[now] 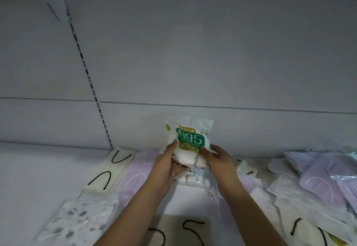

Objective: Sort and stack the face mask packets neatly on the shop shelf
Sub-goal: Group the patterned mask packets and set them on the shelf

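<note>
The left hand (167, 163) and right hand (218, 159) both grip a white plastic N95 mask packet with green label (188, 145), at 12 o'clock above the pale shelf (38, 168).

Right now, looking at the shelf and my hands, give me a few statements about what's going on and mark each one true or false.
1. Both hands hold the N95 packet. True: the left hand and the right hand grip its sides.
2. The packet's label is red. False: it is green with white lettering.
3. A cream mask packet with black ear loops lies to the left of the hands. True.
4. The lilac packets at right stand in a neat stack. False: they lie loosely overlapped.
5. The held packet rests flat on the shelf. False: it is raised above it.
</note>
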Available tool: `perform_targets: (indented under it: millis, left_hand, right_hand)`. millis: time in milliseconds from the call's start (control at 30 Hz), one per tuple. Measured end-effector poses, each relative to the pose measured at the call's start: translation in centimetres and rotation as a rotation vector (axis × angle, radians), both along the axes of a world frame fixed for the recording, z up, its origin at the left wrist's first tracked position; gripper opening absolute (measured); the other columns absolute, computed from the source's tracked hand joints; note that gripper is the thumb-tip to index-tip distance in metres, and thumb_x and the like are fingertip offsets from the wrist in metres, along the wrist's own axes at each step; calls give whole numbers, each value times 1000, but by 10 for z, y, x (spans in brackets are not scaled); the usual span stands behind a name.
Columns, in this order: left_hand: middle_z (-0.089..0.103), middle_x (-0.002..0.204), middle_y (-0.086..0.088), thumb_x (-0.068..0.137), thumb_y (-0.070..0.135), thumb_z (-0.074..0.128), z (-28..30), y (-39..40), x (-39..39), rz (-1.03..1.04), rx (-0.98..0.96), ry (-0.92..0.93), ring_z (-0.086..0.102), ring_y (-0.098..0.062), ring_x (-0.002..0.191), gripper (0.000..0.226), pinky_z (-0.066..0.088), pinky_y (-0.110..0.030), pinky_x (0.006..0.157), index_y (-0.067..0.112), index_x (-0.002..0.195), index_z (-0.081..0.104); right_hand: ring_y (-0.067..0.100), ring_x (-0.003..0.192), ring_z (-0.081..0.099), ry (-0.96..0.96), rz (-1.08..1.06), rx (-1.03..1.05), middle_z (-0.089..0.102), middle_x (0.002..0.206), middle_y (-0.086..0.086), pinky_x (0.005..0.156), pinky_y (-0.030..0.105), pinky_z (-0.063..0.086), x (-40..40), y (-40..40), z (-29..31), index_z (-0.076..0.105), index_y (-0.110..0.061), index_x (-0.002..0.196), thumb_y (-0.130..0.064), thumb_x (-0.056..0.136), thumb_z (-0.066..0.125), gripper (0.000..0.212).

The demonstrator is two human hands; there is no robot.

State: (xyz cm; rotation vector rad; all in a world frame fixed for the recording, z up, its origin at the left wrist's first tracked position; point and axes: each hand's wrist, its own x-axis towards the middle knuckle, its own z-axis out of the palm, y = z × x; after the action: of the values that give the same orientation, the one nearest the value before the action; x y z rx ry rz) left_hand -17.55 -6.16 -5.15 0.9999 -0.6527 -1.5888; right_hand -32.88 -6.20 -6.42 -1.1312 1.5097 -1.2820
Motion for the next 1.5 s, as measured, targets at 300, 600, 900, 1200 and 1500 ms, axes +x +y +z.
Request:
perform_targets:
  millis: [300,600,900,1200,1500]
  left_hand:
    - [59,135,-16,94,23,65,-30,-32,42,78,-163,-1060,56,-29,125,53,41,-23,97,6,141,50]
    - [62,127,-12,91,28,66,-43,-42,33,-120,-162,-1150,59,-29,117,55,39,-22,83,3,137,49]
    - [57,127,-8,87,17,58,-14,6,-14,114,-838,-1258,53,-25,116,41,46,-34,96,11,128,59]
    - [12,166,-5,85,75,48,-74,68,-119,-794,-795,-1573,14,-34,151,87,18,-46,120,39,157,16]
    - [6,167,-2,90,66,50,-84,69,-161,-812,-749,-1682,5,-32,153,82,15,-49,119,35,158,14]
  right_hand:
    - [23,94,66,419,3,94,69,104,7,74,26,44,17,-32,-16,60,-8,122,-40,89,68,47]
    - [22,83,60,458,88,152,64,85,7,61,18,38,13,-20,-18,65,-9,99,-38,101,49,33]
    - [28,136,45,486,-241,-14,47,149,16,113,35,35,-42,11,19,42,-7,147,-43,102,44,58]
    - [31,144,31,1059,-313,185,30,159,9,116,43,27,-172,124,13,29,-23,154,-59,83,67,89]
    - [26,122,54,1066,-318,249,63,132,-2,91,37,48,-225,152,-51,63,-33,128,-64,82,64,56]
